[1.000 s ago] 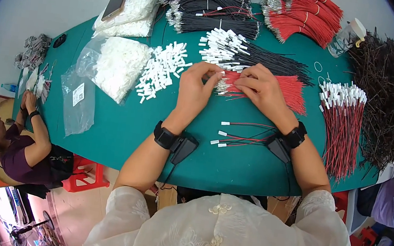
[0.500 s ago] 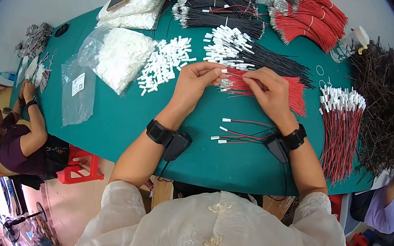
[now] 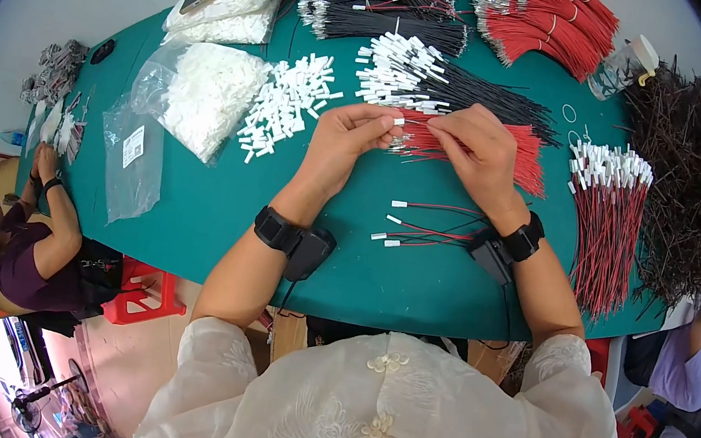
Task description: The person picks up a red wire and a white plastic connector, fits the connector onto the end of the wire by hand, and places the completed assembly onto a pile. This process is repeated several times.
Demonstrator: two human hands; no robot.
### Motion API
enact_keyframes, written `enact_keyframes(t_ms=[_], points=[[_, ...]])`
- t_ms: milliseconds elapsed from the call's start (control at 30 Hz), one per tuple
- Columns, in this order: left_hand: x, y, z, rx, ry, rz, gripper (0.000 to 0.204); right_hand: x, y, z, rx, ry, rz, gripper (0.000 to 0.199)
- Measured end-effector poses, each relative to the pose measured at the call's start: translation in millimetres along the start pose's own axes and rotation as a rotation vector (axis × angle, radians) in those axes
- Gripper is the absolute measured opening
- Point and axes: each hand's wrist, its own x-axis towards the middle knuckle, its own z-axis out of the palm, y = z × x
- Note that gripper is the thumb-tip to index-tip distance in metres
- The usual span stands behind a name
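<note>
Between thumb and forefinger, my left hand [image 3: 341,137] pinches a small white connector housing [image 3: 398,122]. My right hand [image 3: 483,155] is closed in a pinch just to its right, on what looks like a thin red wire running to the housing; the fingertips hide most of it. Beneath both hands lies a bundle of red wires [image 3: 526,160] with bare metal ends at the left. Behind it are black wires [image 3: 495,95] with white housings [image 3: 402,69] on their left ends. Several red-and-black wire pairs with white ends [image 3: 394,243] lie nearer me, beside my right wrist.
Loose white housings [image 3: 290,106] and a bag of them [image 3: 212,97] are at left. Black bundles [image 3: 391,27] and red bundles [image 3: 554,25] lie at the back. Finished-looking wire pairs [image 3: 607,233], a dark wire heap [image 3: 688,182] and a jar [image 3: 621,68] stand right. A co-worker [image 3: 37,242] sits left.
My right fingertips have moved slightly left, closer to the white housing. My left hand keeps its pinch on it. The whole view has shifted a little.
</note>
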Motion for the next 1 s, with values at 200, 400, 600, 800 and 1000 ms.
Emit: enact_keyframes(t_ms=[200, 400, 600, 800, 1000], points=[[-1.9, 2.5, 2.2, 0.02, 0.001, -0.004, 0.022, -1.0, 1.3, 1.9, -0.015, 0.006, -0.019, 0.017], [-1.8, 1.6, 3.9, 0.083, -0.008, 0.038, 0.02, -1.3, 0.3, 2.3, 0.006, -0.007, 0.0, 0.017], [-2.9, -0.7, 5.1, 0.165, -0.021, 0.081, 0.019, -0.5, -2.5, 0.9, 0.05, -0.028, 0.046, 0.016], [-3.0, -1.4, 4.7, 0.18, -0.02, 0.08, 0.018, -1.8, -2.9, 0.8, 0.109, -0.052, 0.129, 0.014], [-4.9, 1.8, 8.2, 0.219, 0.005, 0.091, 0.017, -1.8, -0.8, 1.5, 0.148, -0.079, 0.139, 0.013]])
